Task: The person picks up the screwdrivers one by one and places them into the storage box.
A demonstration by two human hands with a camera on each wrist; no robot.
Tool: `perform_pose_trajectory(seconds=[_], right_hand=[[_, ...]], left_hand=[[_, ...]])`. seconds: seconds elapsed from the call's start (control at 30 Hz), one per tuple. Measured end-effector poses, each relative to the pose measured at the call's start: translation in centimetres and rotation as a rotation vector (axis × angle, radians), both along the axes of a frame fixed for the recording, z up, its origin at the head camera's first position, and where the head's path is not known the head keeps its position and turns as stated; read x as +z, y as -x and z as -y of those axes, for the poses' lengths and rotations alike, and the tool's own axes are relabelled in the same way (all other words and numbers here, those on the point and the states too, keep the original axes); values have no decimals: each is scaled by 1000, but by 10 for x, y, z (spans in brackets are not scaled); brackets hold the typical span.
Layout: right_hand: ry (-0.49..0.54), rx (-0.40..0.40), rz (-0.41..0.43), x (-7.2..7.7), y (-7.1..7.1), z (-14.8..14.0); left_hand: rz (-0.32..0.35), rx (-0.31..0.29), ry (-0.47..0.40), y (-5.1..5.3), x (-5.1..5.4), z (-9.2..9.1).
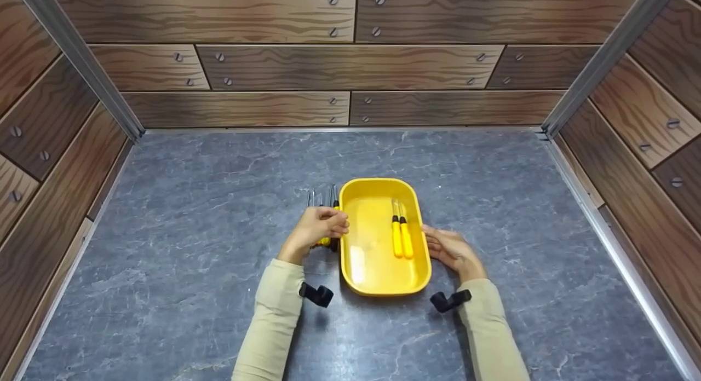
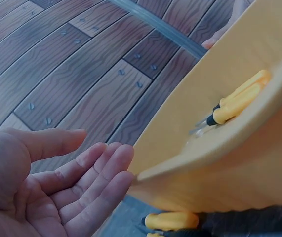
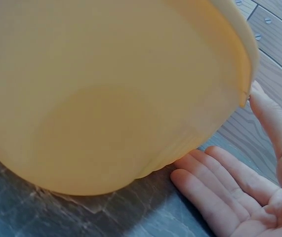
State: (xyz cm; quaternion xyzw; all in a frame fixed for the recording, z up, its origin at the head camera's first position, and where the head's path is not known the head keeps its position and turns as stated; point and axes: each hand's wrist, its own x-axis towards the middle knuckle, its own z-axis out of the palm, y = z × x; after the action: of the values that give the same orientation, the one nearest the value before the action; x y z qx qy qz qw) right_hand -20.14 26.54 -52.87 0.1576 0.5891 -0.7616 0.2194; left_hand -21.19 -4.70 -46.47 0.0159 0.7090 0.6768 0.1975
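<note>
A yellow plastic tray (image 1: 368,249) with a raised rim stands in front of me. Two screwdrivers (image 1: 402,238) with yellow handles and black collars lie inside it, toward its right wall. My left hand (image 1: 319,226) is at the tray's left rim; in the left wrist view its fingers are extended, palm up, with the tips close to the rim and nothing held. On the other side, my right hand (image 1: 450,249) has its thumb at the rim and its straight fingers against the lower outer wall. More screwdrivers (image 2: 173,220) lie left of the tray, partly hidden by my left hand.
The tabletop (image 1: 191,260) is grey with a marble pattern. Wood-print walls (image 1: 350,66) stand at the back and both sides, with metal strips (image 1: 619,255) along their edges. Each wrist carries a black camera mount (image 1: 317,295).
</note>
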Motion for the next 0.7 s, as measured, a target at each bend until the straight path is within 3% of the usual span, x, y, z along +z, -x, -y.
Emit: perform_pose_trajectory(seconds=[0.33,0.7], right_hand=[[8,19,-6,-2,0,-1],[30,42,-24,-1,0,0]], left_hand=[[-24,37,23,1,-2,19],[1,84,36,2,-4,30]])
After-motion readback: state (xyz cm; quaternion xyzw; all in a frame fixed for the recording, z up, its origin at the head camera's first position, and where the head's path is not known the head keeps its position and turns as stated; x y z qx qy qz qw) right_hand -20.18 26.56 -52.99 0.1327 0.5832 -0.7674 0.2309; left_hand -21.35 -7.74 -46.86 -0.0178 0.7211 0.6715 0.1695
